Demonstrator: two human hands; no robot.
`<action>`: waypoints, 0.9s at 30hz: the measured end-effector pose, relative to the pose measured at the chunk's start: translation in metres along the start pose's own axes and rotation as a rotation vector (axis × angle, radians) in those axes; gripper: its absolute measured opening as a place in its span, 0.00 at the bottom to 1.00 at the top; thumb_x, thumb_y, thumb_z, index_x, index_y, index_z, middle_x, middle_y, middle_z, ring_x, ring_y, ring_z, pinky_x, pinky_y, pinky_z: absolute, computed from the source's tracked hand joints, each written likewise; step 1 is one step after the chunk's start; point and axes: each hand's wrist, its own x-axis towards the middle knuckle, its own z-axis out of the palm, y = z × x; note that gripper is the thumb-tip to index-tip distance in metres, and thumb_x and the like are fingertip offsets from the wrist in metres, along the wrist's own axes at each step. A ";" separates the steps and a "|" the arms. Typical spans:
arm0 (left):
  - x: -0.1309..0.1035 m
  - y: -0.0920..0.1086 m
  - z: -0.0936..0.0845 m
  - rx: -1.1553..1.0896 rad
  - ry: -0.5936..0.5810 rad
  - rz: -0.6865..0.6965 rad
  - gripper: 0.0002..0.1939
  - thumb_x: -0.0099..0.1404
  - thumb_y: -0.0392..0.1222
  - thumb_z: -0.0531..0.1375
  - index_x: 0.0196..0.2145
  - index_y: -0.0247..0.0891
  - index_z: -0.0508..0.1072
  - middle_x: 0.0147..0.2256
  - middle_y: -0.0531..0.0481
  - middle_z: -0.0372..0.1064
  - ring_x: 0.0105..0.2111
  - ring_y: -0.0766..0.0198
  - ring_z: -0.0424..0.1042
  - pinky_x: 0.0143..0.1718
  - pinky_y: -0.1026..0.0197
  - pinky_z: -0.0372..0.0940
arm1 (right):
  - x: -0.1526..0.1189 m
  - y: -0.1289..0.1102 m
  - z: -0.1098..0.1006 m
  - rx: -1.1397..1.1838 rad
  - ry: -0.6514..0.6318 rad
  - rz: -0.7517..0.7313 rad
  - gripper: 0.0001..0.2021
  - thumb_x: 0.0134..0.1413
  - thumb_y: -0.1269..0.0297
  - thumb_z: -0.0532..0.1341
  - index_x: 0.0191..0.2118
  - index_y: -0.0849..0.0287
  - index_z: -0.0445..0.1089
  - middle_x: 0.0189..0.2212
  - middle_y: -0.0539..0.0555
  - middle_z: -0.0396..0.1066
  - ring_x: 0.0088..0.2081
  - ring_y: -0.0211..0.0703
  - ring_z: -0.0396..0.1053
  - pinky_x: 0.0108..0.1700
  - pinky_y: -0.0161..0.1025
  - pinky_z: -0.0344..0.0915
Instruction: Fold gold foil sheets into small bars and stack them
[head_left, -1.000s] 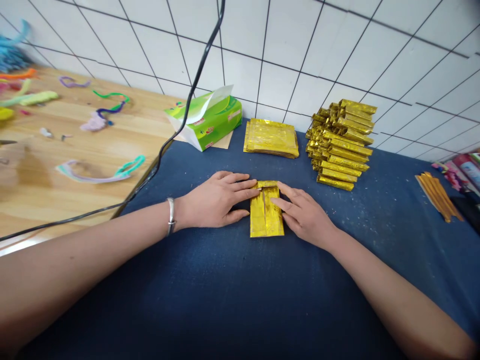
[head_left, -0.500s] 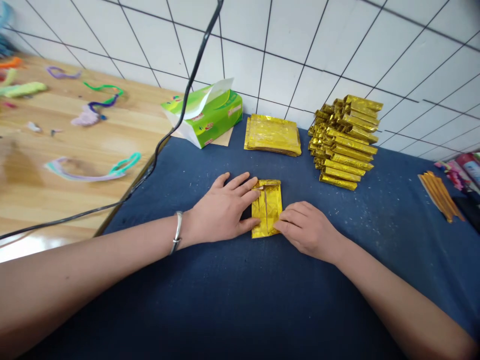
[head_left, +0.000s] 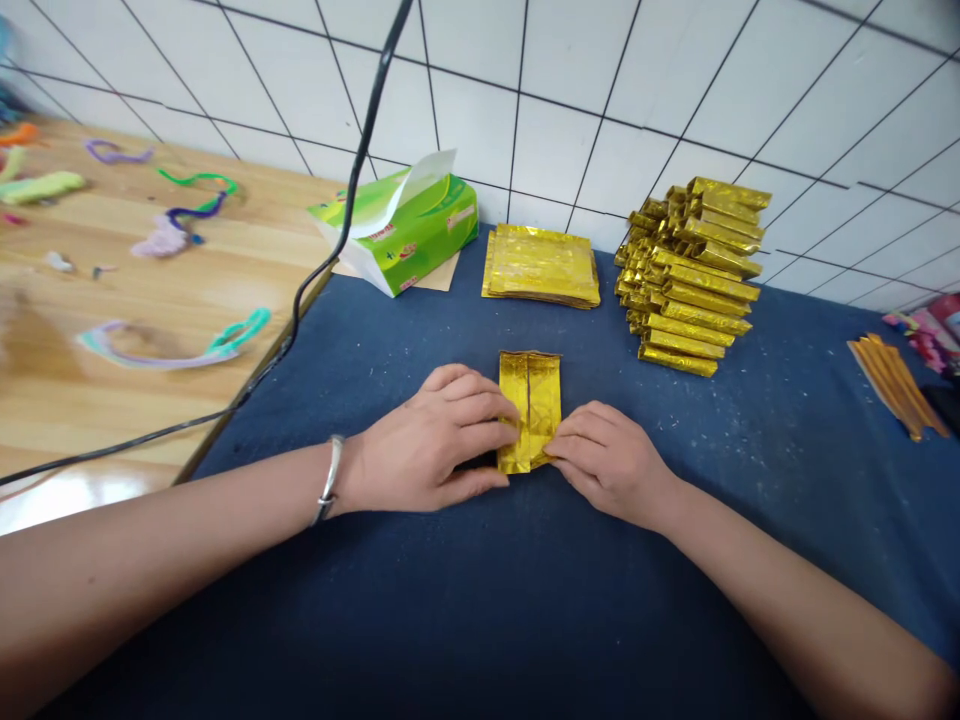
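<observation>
A folded sheet of gold foil paper (head_left: 534,405) lies on the dark blue cloth in front of me, with a seam running down its middle. My left hand (head_left: 431,435), a silver bangle at its wrist, holds the paper's left edge; the bent fingertips press on it and the thumb is at the lower left corner. Between the thumb and fingers of my right hand (head_left: 611,462) the lower right corner is pinched and slightly lifted. What the fingertips cover is hidden.
Behind the paper are a flat stack of gold foil sheets (head_left: 541,265), a pile of folded gold paper tubes (head_left: 694,285) and a green tissue box (head_left: 409,230). Orange-gold strips (head_left: 892,385) lie at the right. A black cable (head_left: 300,310) crosses the left side, near fuzzy coloured pieces (head_left: 176,345).
My left hand has drawn back toward me and its fingers have bent. The small flap at the paper's top edge now lies flat. The right hand has stayed at the lower right corner.
</observation>
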 end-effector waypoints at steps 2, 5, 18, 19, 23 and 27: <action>-0.002 0.001 0.000 -0.005 -0.021 0.036 0.16 0.64 0.51 0.55 0.44 0.41 0.71 0.43 0.48 0.70 0.45 0.57 0.65 0.52 0.50 0.54 | -0.001 0.000 0.000 0.020 0.027 0.009 0.07 0.57 0.69 0.56 0.38 0.59 0.70 0.34 0.54 0.71 0.37 0.41 0.63 0.41 0.42 0.64; -0.003 0.001 0.004 0.041 -0.014 0.054 0.13 0.65 0.48 0.54 0.42 0.41 0.71 0.40 0.49 0.71 0.42 0.59 0.66 0.50 0.52 0.55 | -0.001 0.001 0.000 0.027 0.016 0.020 0.06 0.56 0.69 0.57 0.38 0.59 0.71 0.35 0.54 0.71 0.37 0.41 0.64 0.41 0.42 0.64; -0.004 -0.002 0.010 -0.025 -0.016 0.021 0.10 0.67 0.40 0.52 0.42 0.41 0.72 0.39 0.49 0.70 0.39 0.62 0.66 0.42 0.58 0.58 | 0.002 -0.006 -0.003 0.024 -0.051 0.089 0.07 0.57 0.66 0.57 0.38 0.60 0.72 0.34 0.55 0.70 0.39 0.43 0.63 0.42 0.43 0.61; -0.005 -0.002 0.010 -0.051 -0.006 -0.009 0.10 0.67 0.40 0.53 0.42 0.41 0.72 0.38 0.49 0.70 0.39 0.63 0.67 0.42 0.58 0.58 | 0.003 -0.006 -0.002 0.042 -0.041 0.114 0.07 0.57 0.65 0.57 0.38 0.59 0.72 0.33 0.54 0.70 0.38 0.42 0.63 0.43 0.43 0.61; -0.004 0.001 0.010 -0.132 0.022 -0.135 0.10 0.67 0.42 0.53 0.40 0.43 0.73 0.35 0.51 0.71 0.36 0.64 0.67 0.42 0.58 0.57 | 0.004 -0.012 0.000 0.104 0.012 0.251 0.07 0.58 0.66 0.56 0.35 0.59 0.72 0.30 0.52 0.70 0.35 0.40 0.63 0.43 0.42 0.60; 0.000 0.007 0.010 -0.171 0.022 -0.262 0.12 0.68 0.44 0.52 0.35 0.39 0.73 0.32 0.51 0.71 0.34 0.65 0.67 0.39 0.59 0.56 | 0.008 -0.018 0.001 0.102 0.037 0.384 0.08 0.57 0.66 0.56 0.32 0.59 0.71 0.28 0.52 0.69 0.34 0.39 0.63 0.41 0.41 0.59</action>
